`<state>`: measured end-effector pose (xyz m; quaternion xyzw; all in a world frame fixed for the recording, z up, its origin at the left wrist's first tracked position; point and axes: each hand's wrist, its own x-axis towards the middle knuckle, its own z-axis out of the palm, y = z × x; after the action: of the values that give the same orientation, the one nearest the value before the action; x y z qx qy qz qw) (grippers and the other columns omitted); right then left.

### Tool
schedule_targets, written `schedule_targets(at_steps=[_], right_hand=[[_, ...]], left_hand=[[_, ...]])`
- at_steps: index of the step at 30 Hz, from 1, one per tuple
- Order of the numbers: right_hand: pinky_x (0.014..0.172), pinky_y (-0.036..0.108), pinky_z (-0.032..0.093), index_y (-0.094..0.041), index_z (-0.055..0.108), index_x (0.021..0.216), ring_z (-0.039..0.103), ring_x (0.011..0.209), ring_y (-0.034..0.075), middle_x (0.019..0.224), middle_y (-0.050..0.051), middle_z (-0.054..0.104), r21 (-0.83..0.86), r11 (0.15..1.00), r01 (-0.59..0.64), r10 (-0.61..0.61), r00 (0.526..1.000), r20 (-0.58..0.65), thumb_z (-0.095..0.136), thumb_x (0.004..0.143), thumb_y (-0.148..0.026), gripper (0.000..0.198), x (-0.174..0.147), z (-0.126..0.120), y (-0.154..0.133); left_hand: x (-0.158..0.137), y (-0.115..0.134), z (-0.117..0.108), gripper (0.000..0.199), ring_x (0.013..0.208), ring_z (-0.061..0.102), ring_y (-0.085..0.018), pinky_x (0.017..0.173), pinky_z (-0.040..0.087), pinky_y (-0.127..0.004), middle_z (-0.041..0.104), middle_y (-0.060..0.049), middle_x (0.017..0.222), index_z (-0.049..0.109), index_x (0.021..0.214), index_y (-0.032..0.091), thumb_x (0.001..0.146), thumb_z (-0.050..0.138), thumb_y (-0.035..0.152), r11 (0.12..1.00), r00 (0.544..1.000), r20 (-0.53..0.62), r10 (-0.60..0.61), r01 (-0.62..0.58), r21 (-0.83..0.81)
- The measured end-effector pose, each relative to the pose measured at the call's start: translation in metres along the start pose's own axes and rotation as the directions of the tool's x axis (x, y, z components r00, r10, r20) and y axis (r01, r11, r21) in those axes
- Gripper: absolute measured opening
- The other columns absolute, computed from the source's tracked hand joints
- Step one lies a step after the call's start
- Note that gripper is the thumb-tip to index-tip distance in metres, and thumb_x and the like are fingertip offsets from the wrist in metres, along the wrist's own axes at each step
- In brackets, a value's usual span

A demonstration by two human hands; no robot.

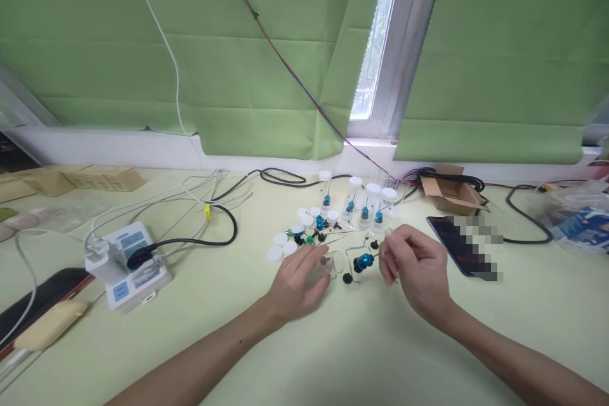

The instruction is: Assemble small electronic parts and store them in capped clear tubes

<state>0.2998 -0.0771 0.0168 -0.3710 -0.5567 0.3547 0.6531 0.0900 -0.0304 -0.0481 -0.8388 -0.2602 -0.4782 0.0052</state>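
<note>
My left hand [301, 279] is curled around a small clear plastic jar [338, 261] that lies on its side, its round open mouth facing right. My right hand [416, 269] has its fingers pinched together at the end of a thin rod. On the rod's left end is a blue metal piece [364, 261] with a black end, just above the table. Around it lie hex keys [351, 255] and black knobs [347, 278]. Beyond the left hand are loose white lids [289, 247] and small blue, green and black parts [320, 223].
Several lidded clear jars [365, 217] holding blue pieces stand at the back. To the right are a phone [459, 244], an open cardboard box [447, 193] and a plastic bag [583, 222]. A power strip [159, 279] with plugs and cables [204, 242] is at left.
</note>
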Motion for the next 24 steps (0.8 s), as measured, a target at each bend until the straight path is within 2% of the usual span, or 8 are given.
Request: schedule_targets(at_steps=[7, 18, 24], right_hand=[[0.039, 0.023, 0.037, -0.019, 0.059, 0.068, 0.050, 0.037, 0.010, 0.049, -0.006, 0.046, 0.105, 0.993, -0.050, 0.044, 0.997, 0.057, 0.056, 0.096, -0.030, 0.030, 0.001, -0.001, 0.003], [0.038, 0.023, 0.043, -0.018, 0.059, 0.071, 0.051, 0.038, 0.011, 0.049, -0.003, 0.054, -0.076, 0.993, -0.094, 0.104, 0.986, 0.130, 0.063, 0.090, -0.039, 0.029, 0.002, 0.004, 0.008], [0.040, 0.023, 0.045, -0.018, 0.060, 0.073, 0.053, 0.040, 0.011, 0.051, -0.003, 0.056, -0.133, 0.990, -0.055, 0.076, 0.984, 0.158, 0.062, 0.092, -0.037, 0.027, 0.001, 0.002, 0.009]], left_hand=[[0.006, 0.006, -0.001, 0.037, 0.075, 0.067, -0.020, 0.065, 0.055, -0.031, 0.069, -0.008, 0.086, 0.052, 0.122, 0.018, 0.086, 0.055, 0.014, 0.996, 0.997, 0.035, 0.071, -0.073, 0.043], [0.005, 0.006, -0.001, 0.036, 0.074, 0.066, -0.020, 0.066, 0.054, -0.031, 0.069, -0.008, 0.084, 0.053, 0.122, 0.018, 0.086, 0.054, 0.014, 0.999, 0.999, 0.021, 0.032, -0.032, 0.032], [0.004, 0.005, -0.001, 0.036, 0.075, 0.065, -0.020, 0.066, 0.054, -0.032, 0.068, -0.008, 0.086, 0.053, 0.122, 0.018, 0.086, 0.055, 0.015, 0.999, 0.999, 0.034, -0.005, 0.004, 0.037]])
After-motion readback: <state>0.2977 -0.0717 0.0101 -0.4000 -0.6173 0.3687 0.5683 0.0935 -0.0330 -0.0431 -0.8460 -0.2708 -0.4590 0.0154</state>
